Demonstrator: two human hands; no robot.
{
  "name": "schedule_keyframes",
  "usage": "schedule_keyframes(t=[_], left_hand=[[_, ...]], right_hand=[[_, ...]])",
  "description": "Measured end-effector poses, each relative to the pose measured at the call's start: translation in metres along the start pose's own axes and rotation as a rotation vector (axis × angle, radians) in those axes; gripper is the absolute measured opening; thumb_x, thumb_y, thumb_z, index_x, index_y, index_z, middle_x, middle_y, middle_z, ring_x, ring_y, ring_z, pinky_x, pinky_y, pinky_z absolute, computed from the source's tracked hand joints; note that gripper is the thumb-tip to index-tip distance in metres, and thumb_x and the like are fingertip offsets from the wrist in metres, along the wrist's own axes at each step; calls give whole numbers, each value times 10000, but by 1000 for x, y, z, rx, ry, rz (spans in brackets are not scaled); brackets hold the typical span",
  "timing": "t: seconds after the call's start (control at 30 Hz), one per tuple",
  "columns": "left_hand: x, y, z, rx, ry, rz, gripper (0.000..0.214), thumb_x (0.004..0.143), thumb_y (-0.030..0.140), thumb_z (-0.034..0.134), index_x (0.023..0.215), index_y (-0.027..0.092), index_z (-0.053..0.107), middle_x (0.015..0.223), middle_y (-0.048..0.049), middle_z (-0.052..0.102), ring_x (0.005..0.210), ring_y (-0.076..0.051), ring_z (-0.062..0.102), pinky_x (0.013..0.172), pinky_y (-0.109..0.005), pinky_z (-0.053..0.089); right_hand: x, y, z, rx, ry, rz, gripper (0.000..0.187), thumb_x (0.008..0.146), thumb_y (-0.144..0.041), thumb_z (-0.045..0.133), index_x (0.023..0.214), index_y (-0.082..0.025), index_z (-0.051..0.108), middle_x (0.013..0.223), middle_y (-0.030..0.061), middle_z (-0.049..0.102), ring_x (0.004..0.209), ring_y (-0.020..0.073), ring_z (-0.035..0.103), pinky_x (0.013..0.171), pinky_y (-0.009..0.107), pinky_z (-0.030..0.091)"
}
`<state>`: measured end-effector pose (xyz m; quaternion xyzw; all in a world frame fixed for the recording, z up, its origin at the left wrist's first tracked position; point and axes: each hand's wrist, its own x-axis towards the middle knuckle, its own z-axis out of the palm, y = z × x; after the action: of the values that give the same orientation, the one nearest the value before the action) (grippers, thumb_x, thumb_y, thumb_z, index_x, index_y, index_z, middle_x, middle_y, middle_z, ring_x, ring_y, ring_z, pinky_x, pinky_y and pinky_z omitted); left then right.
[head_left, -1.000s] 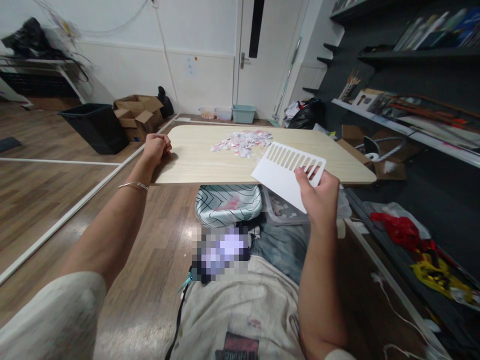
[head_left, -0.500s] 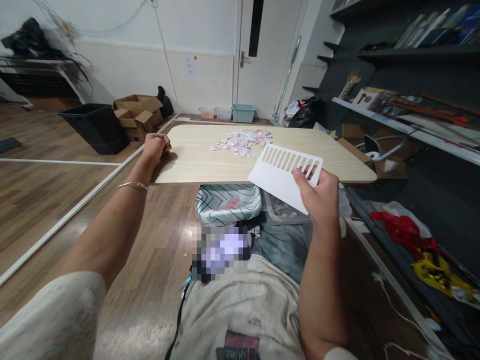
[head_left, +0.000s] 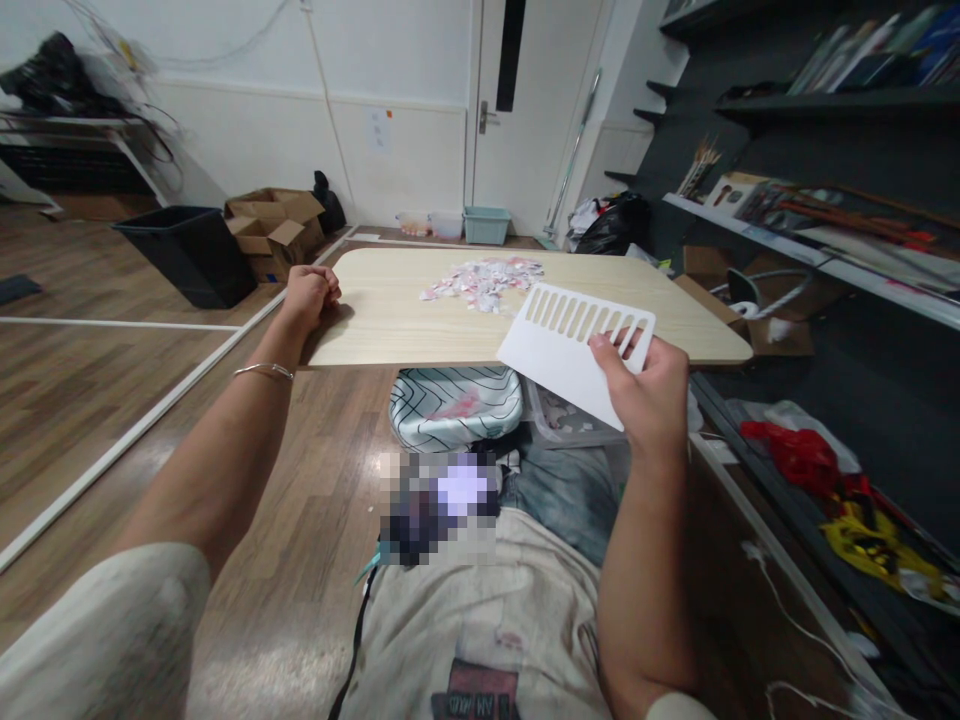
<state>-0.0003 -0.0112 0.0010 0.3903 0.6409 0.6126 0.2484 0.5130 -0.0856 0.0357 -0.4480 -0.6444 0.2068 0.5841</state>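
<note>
My right hand (head_left: pixel 649 385) grips a flat white plastic scraper (head_left: pixel 555 355) by its slotted edge, thumb on top. The scraper is tilted in the air over the near edge of the light wooden table (head_left: pixel 390 335). My left hand (head_left: pixel 313 292) is closed in a fist and rests at the table's left edge, with a bracelet on the wrist. On the table, beyond the scraper, lies a loose heap of small white and pinkish paper pieces (head_left: pixel 484 283).
Below the table's near edge sit a patterned basin (head_left: pixel 454 435) and a clear plastic box (head_left: pixel 559 420) with bits inside. A black bin (head_left: pixel 191 255) and cardboard boxes (head_left: pixel 274 225) stand to the left. Dark shelving (head_left: pixel 810 230) runs along the right.
My right hand has shifted slightly to the right, carrying the scraper with it. My left hand and the paper heap stay where they were.
</note>
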Motion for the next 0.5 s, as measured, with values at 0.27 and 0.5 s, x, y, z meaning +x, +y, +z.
schedule_keyframes(t=[0.27, 0.5], left_hand=[[0, 0, 0, 29, -5, -14, 286, 766, 61, 622, 808, 305, 480, 497, 66, 384, 567, -185, 310, 638, -342, 330], [3, -3, -2, 46, -22, 14, 315, 745, 40, 605, 808, 311, 458, 494, 65, 356, 574, -185, 331, 626, -351, 327]], right_hand=[[4, 18, 11, -75, 149, -41, 356, 942, -626, 792, 871, -288, 707, 829, 82, 786, 813, 306, 748, 739, 416, 626], [1, 13, 10, -74, 34, 8, 360, 919, -610, 815, 808, -295, 681, 760, 43, 761, 752, 274, 707, 693, 377, 579]])
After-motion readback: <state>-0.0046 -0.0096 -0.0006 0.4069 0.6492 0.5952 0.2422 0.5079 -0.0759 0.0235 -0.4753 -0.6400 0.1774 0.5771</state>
